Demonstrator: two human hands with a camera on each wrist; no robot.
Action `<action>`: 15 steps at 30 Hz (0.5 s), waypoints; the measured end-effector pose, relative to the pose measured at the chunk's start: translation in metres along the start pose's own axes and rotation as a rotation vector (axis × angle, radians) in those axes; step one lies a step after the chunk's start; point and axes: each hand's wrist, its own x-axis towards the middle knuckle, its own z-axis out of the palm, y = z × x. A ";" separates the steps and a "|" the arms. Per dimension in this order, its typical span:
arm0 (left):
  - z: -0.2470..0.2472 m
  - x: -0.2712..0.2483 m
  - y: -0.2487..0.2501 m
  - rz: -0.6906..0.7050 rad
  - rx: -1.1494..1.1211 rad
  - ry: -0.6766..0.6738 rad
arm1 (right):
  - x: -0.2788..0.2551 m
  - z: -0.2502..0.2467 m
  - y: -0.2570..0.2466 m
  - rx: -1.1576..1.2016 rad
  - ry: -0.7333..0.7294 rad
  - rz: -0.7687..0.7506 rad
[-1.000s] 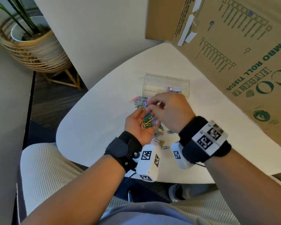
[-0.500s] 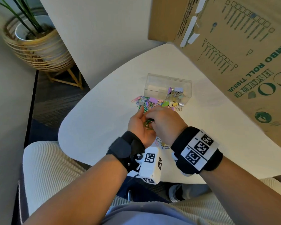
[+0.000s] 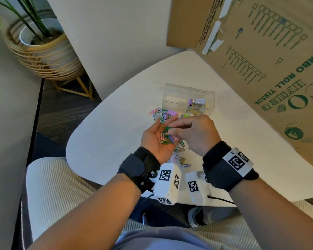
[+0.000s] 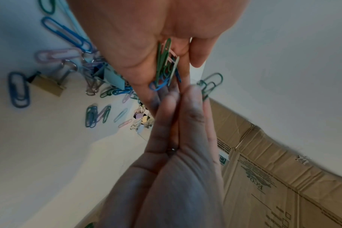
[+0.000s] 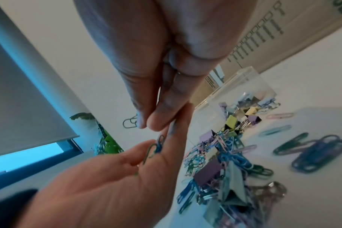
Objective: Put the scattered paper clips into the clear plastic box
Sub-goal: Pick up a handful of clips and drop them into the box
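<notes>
Above the rounded white surface (image 3: 105,141), your left hand (image 3: 154,141) lies palm up, its fingers loosely cupped round a small heap of coloured wire paper clips (image 3: 165,138). Your right hand (image 3: 195,134) pinches a single green paper clip (image 3: 165,127) over that palm, fingers closed on it.

More clips, mixed with pastel binder clips (image 3: 172,112), lie scattered on the surface between your hands and the clear plastic box (image 3: 188,91), which stands just beyond them with some clips already inside (image 3: 197,103).

The clips look light, stiff and slick, and likely to snag on one another; pinch them by the long wire sides, or sweep several together, and expect tangles to lift in a bunch.

Keep the left palm level, or the heap may slide off.

The near edge of the surface lies close below your wrists, so loose clips there could be knocked off. A large brown cardboard carton (image 3: 260,51) leans in over the right side, narrowing the room there; the left of the surface looks open.
</notes>
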 end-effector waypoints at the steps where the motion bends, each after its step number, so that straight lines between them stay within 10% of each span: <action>1: -0.001 0.000 0.000 -0.004 -0.017 0.016 | 0.002 -0.001 -0.001 0.046 0.009 0.010; 11: -0.009 -0.003 0.010 0.017 -0.079 0.027 | 0.099 -0.024 -0.029 -0.093 0.344 -0.020; 15: -0.009 -0.002 0.016 0.029 -0.085 0.051 | 0.119 -0.022 -0.024 -0.393 0.198 0.042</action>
